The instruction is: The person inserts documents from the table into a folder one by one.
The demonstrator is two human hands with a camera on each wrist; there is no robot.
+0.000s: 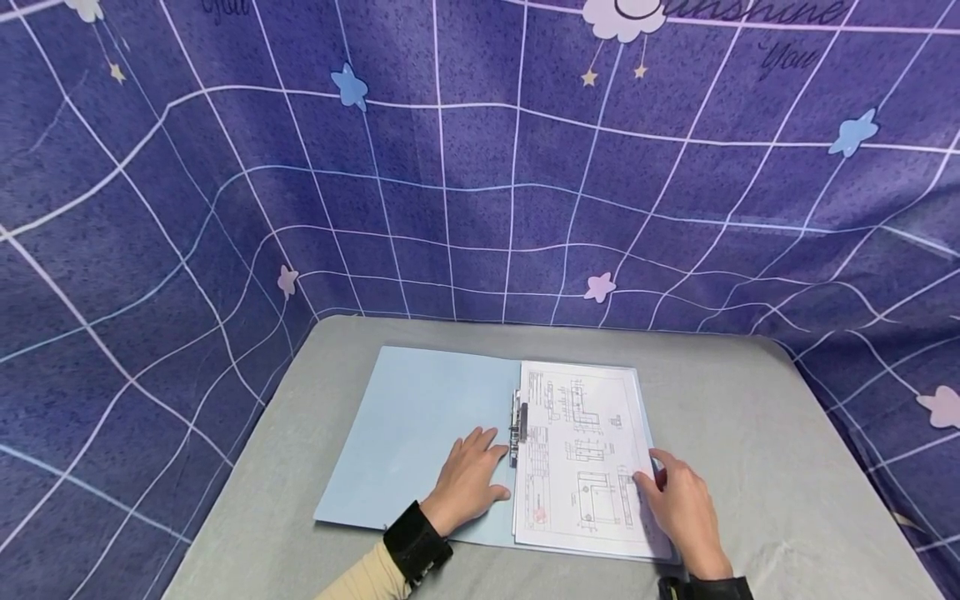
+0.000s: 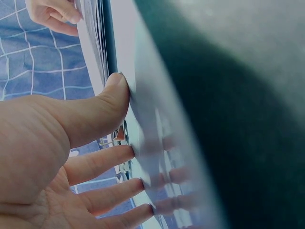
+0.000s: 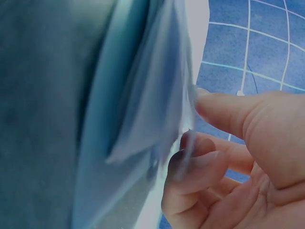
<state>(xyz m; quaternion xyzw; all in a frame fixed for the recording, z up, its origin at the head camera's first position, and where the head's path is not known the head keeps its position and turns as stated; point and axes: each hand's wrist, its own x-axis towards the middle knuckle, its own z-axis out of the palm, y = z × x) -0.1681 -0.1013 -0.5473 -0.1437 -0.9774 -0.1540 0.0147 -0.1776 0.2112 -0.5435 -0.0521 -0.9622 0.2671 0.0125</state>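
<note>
A light blue folder (image 1: 423, 408) lies opened flat, with a stack of printed sheets (image 1: 555, 467) on its right half. The top sheet carries technical line drawings and a reddish stamp near its lower left corner. A metal clip with a dark bar (image 1: 522, 423) holds the sheets along the spine. My left hand (image 1: 467, 482) rests with spread fingers on the left cover, fingertips close to the clip. At the stack's right edge, my right hand (image 1: 684, 507) pinches paper between thumb and curled fingers; in the right wrist view the sheet edges (image 3: 155, 95) fan apart beside them.
The folder lies on a table with a grey cloth (image 1: 750, 442). Behind and at the sides hangs a purple-blue curtain (image 1: 480, 208) with a line grid, stars and clouds. Black bands (image 1: 417, 543) circle both wrists.
</note>
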